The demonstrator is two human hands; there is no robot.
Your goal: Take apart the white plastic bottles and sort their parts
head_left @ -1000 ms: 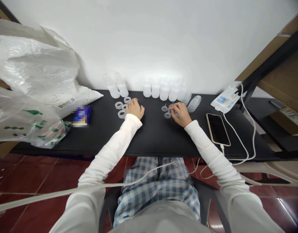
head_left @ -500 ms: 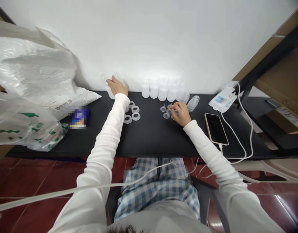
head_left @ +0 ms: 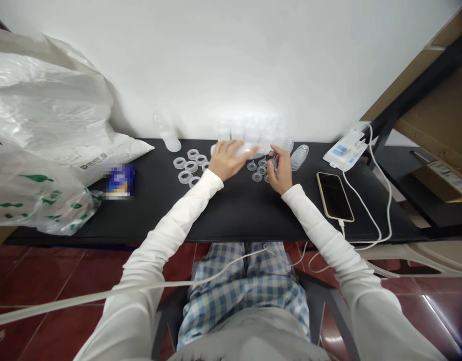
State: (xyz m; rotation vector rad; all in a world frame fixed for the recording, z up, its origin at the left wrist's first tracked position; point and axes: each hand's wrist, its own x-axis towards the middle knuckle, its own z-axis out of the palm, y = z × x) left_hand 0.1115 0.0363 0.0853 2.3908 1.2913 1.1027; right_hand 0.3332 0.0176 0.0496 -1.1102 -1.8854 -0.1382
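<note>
My left hand (head_left: 223, 159) is closed round a translucent plastic bottle (head_left: 245, 149), held on its side over the middle of the black table (head_left: 231, 210). My right hand (head_left: 279, 169) rests just to its right, fingers curled over several small clear nipple-like pieces (head_left: 256, 171). Several white plastic rings (head_left: 188, 167) lie to the left of my left hand. One bottle (head_left: 168, 136) stands alone at the back left. A row of similar bottles (head_left: 253, 131) stands against the wall behind my hands.
A large white plastic bag (head_left: 50, 120) and a green-printed bag (head_left: 35, 200) fill the table's left end, with a small blue packet (head_left: 118, 182) beside them. On the right lie a phone (head_left: 333, 196) on a white cable, a power strip (head_left: 342, 149) and clear stacked caps (head_left: 299, 156).
My left hand reached to the back-left bottles, took one, and brought it to the right, close to my right hand. Only one bottle is left standing there. My right hand has barely shifted.
</note>
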